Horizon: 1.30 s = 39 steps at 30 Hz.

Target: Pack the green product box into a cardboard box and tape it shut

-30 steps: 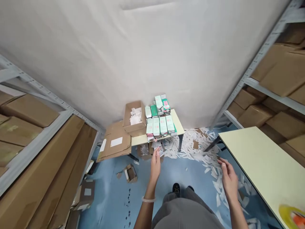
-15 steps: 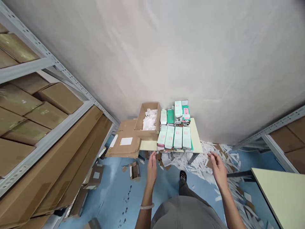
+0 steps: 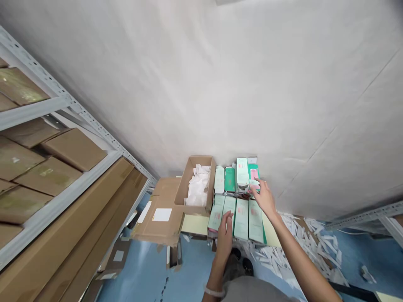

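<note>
Several pale green and white cartons (image 3: 242,212) lie in rows on a small cream table (image 3: 193,224) against the wall. More cartons stand upright at the back, one of them green with a pink label (image 3: 253,173). My right hand (image 3: 263,196) reaches over the rows, fingers spread, its fingertips at that pink-labelled carton. Lower down, my left hand (image 3: 225,235) hovers with loose fingers over the near end of the flat cartons. Neither hand holds anything.
An open cardboard box with white papers (image 3: 197,186) stands at the table's left, flattened cardboard (image 3: 159,212) beside it. Metal shelving with brown cartons (image 3: 47,167) lines the left. White paper strips (image 3: 299,247) litter the blue floor at right.
I have stepped closer to the small table. Both hands moved forward: the right reached to the back cartons, the left came over the front row. The large table at right left the view.
</note>
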### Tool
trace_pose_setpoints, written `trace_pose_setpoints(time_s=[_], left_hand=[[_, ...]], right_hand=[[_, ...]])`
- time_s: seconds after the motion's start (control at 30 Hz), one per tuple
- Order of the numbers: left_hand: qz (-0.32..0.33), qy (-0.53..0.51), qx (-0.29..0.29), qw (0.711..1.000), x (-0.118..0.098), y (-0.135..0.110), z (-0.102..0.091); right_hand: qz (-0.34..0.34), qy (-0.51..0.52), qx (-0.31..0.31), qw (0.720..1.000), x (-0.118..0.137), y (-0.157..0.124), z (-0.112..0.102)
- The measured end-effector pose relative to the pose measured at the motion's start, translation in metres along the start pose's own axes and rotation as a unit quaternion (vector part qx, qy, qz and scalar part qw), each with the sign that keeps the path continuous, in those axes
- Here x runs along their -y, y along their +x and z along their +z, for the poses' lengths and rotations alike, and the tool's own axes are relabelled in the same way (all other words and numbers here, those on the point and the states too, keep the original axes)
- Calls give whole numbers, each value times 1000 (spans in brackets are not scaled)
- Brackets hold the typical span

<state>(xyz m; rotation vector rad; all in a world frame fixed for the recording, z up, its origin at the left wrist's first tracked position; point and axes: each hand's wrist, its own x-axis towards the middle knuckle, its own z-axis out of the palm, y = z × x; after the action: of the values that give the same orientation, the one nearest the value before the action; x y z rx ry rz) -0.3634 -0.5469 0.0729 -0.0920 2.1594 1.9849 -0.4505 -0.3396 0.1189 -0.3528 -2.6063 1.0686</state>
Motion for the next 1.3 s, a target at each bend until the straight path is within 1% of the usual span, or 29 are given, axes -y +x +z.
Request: trace_pose_setpoints(time_s=[0.07, 0.17, 0.27, 0.33, 0.4, 0.47, 0.6, 0.7, 0.8, 0.87, 0.97, 1.07, 1.13, 1.2, 1.3], left_hand=[[-22, 6, 7, 1000, 4, 13, -6], [-33, 11, 13, 999, 10, 39, -19], [-31, 16, 19, 999, 13, 70, -31], [-31, 14, 28, 999, 14, 91, -38], [-29, 8, 38, 999, 15, 109, -42], [-29, 8, 46, 999, 17, 125, -44], [-31, 19, 70, 997, 30, 148, -40], [-41, 29, 92, 995, 41, 160, -32], [-53, 37, 106, 992, 39, 164, -24], [-51, 38, 123, 990, 28, 162, -17], [-46, 19, 175, 983, 2, 151, 0], [-57, -53, 254, 964, -27, 129, 30], [-61, -128, 318, 937, -44, 108, 54], [-68, -178, 378, 906, -57, 80, 80], [-64, -199, 442, 872, -70, 26, 116]], right_hand=[[17, -53, 17, 998, 19, 26, 24], [80, -123, 32, 989, 34, 51, 62], [132, -182, 34, 974, 33, 66, 93], [151, -220, 26, 963, 28, 72, 108], [161, -248, 15, 955, 21, 77, 117], [174, -263, 4, 949, 16, 81, 122], [186, -252, -5, 950, 11, 84, 117], [194, -218, -1, 957, 11, 81, 105], [206, -147, -20, 967, 13, 71, 84], [205, -73, -43, 975, 14, 61, 64], [184, 66, -71, 978, 14, 40, 27], [127, 199, -125, 964, 16, 8, -15], [97, 251, -163, 949, 18, -19, -45], [83, 272, -196, 938, 19, -50, -75], [76, 267, -245, 929, 12, -104, -120]])
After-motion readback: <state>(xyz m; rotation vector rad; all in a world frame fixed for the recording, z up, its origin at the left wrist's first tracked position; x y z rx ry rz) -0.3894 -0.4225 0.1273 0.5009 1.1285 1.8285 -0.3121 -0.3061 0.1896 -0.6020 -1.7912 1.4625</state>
